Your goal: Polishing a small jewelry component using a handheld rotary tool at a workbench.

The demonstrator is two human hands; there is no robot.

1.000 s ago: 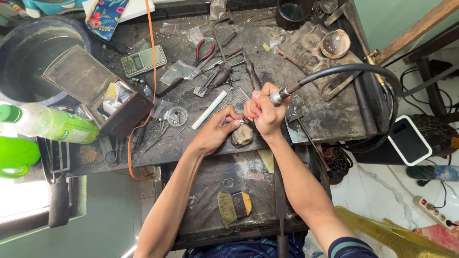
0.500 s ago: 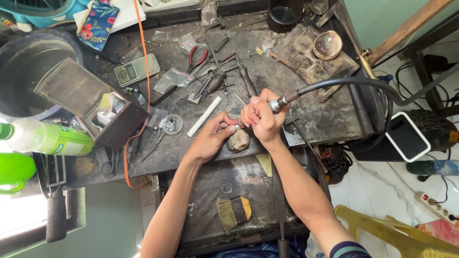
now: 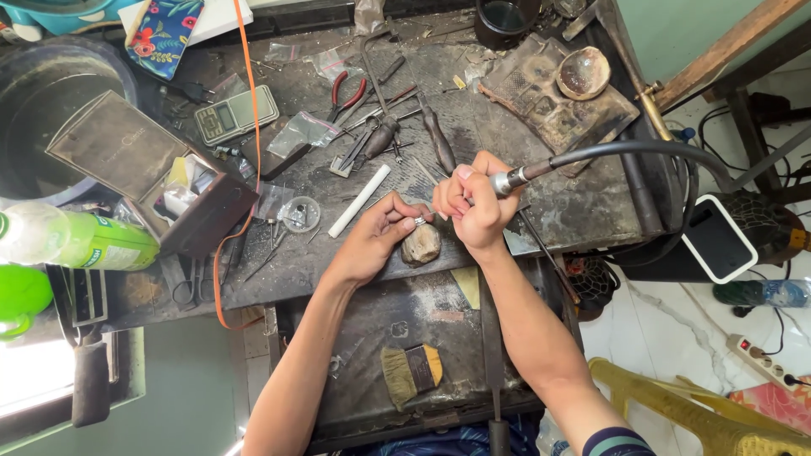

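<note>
My right hand [image 3: 473,203] is closed around a rotary tool handpiece [image 3: 507,180] whose black flexible shaft [image 3: 642,152] arcs off to the right. My left hand [image 3: 380,236] pinches a small silver ring [image 3: 418,221] at its fingertips, right against the tool's tip. Both hands rest over a worn wooden bench peg [image 3: 421,245] at the front edge of the dark workbench [image 3: 583,211].
Pliers [image 3: 346,89], files, a white stick [image 3: 359,201] and plastic bags litter the bench. An open box [image 3: 152,177], a digital scale [image 3: 236,114] and a green bottle [image 3: 76,241] lie left. A brush [image 3: 411,371] sits in the tray below. A charcoal block with a bowl [image 3: 583,74] sits far right.
The view has shifted slightly; my hands stay together at the peg, with the tool tip still on the ring. The right hand has tilted a little.
</note>
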